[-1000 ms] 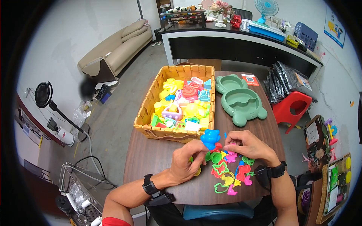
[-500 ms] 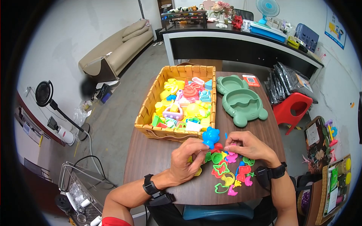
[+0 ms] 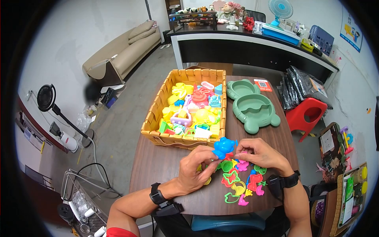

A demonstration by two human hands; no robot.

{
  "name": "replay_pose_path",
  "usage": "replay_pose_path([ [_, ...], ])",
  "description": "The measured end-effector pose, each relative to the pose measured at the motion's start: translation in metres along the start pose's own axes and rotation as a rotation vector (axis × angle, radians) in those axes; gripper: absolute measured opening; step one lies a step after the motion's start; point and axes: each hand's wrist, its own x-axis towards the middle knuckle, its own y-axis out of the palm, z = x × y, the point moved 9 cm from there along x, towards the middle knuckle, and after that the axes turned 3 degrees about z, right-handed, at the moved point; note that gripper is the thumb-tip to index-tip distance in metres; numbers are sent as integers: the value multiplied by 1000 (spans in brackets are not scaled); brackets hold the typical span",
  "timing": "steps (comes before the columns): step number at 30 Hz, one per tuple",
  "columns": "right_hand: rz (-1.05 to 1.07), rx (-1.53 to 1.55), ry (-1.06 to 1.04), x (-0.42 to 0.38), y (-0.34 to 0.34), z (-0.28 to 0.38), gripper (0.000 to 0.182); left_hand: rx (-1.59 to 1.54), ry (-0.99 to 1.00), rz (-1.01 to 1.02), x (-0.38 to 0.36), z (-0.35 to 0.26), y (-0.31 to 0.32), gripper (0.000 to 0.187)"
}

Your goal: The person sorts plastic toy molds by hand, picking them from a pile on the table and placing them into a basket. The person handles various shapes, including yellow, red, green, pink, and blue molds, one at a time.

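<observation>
My left hand is closed, its thumb and fingers pinching the lower end of a blue bear-shaped toy mold. The mold is held above the table, tilted toward my right hand. My right hand is closed in a pinch beside it. A thin blue tip shows at its fingertips, but what it belongs to is hidden. Below both hands lies a loose pile of colored plastic cutters and molds, among them a yellow round cutter, a red cutter and a green cutter.
A woven basket full of colorful plastic toys stands just beyond my left hand. Green bear-shaped plates lie at the back right of the brown table. A red stool stands right of the table, and a black desk stands behind.
The blue bear-shaped mold has turned from upright to leaning right, toward my right hand. Both hands have stayed in nearly the same place.
</observation>
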Motion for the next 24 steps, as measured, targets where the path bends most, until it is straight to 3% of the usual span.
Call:
replay_pose_path([
  [22,13,-4,-16,-1,-2,3,30,-14,-8,-13,5,2,-3,77],
  [24,44,0,61,-2,-1,5,21,-15,-9,-14,5,2,-4,77],
])
